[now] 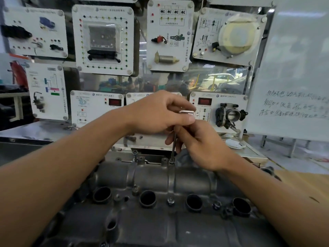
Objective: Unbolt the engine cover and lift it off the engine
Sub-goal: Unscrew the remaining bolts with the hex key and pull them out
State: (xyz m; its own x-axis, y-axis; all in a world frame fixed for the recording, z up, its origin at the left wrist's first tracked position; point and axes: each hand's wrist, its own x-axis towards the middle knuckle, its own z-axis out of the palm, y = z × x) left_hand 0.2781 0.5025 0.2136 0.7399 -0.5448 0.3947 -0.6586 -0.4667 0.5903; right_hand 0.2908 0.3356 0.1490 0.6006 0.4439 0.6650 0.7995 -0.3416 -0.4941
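The dark grey metal engine cover (160,177) fills the lower half of the view, with several round plug holes along its near side. A thin L-shaped hex key (173,148) stands upright in a bolt (171,161) on the cover's far edge. My left hand (158,113) pinches the key's bright top arm between thumb and fingers. Below it, my right hand (201,141) curls round the key's shaft. Another bolt (135,154) sticks up to the left on the same edge, and one (170,200) sits between the plug holes.
Behind the engine stands a metal bench (35,131) with a display wall of white training panels, one holding a throttle body (229,115). A whiteboard (293,86) with handwriting stands at the right. A white dish (235,144) lies on the bench near my right hand.
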